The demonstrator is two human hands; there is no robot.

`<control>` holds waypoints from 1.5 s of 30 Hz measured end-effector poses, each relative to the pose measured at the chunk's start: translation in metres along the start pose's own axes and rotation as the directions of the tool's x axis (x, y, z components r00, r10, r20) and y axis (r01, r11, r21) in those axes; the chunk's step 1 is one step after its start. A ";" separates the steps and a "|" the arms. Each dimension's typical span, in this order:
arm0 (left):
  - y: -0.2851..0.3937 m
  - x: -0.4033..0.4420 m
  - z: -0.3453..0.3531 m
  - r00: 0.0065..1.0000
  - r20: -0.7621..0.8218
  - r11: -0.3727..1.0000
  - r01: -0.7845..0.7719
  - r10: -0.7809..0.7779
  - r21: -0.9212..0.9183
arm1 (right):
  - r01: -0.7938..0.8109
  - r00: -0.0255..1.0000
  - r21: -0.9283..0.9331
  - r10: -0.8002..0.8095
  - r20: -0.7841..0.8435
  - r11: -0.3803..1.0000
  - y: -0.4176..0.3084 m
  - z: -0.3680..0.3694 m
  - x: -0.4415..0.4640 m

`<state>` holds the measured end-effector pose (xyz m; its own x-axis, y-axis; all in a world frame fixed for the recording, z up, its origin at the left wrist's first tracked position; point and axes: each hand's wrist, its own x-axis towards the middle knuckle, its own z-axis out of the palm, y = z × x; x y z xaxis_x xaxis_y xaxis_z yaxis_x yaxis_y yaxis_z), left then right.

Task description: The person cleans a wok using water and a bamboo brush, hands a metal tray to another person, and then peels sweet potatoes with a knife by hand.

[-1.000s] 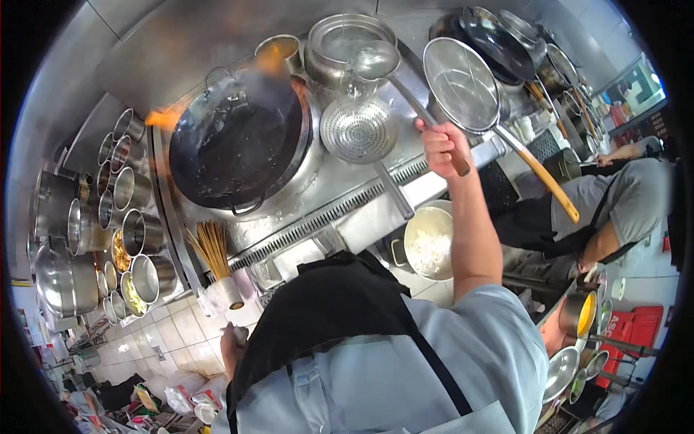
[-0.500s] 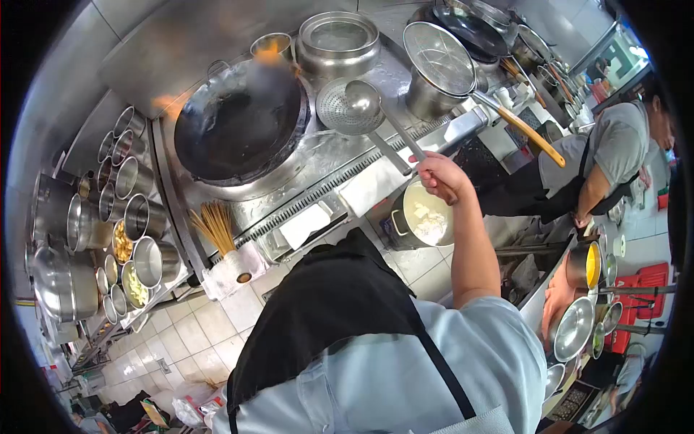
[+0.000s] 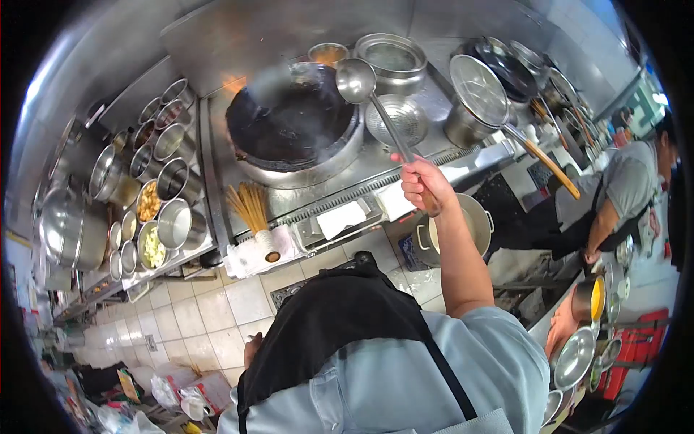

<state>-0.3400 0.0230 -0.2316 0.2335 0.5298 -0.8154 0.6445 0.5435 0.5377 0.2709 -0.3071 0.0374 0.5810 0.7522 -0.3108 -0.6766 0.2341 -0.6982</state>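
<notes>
My right hand [image 3: 425, 182] is wrapped round the handle of a steel ladle [image 3: 356, 81]. The ladle's bowl hangs over the right rim of a large black wok [image 3: 289, 119], which gives off smoke or steam. Just right of the bowl, a round perforated strainer [image 3: 406, 108] lies on the steel stove. Under my right forearm stands a two-handled pot [image 3: 481, 224], partly hidden by the arm. Only a small piece of my left hand [image 3: 252, 349] shows, low beside the black apron; its fingers cannot be made out.
A bamboo brush [image 3: 253, 210] rests at the stove's front edge. Steel containers [image 3: 177, 224], some with food, crowd a left shelf. A wire-mesh skimmer [image 3: 481, 90] lies across a steel pot [image 3: 463, 134], its wooden handle jutting forward. A co-worker [image 3: 622, 192] stands at right.
The ladle has moved from over the perforated strainer to the wok's rim. The flame at the wok looks smaller. A bit of my left hand has come into view, and the whole view has shifted.
</notes>
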 end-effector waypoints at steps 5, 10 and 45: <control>-0.017 -0.002 0.005 0.997 -0.075 0.962 0.009 0.012 0.272 | -0.075 0.976 -0.358 -0.006 -0.218 0.931 0.027 0.036 0.095; -0.019 -0.002 0.012 0.996 -0.091 0.941 0.014 0.018 0.339 | -0.484 0.875 0.295 0.444 0.194 0.824 0.043 0.106 0.132; -0.008 0.037 0.017 0.992 -0.100 0.816 -0.007 0.080 0.578 | -0.124 0.950 -0.984 -0.301 -0.082 -0.126 0.165 -0.108 0.013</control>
<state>-0.3243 0.0271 -0.2700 0.2101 0.6339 -0.7443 0.9450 0.0634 0.3208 0.2158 -0.3252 -0.1517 0.7927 0.5939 -0.1377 0.4580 -0.7291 -0.5085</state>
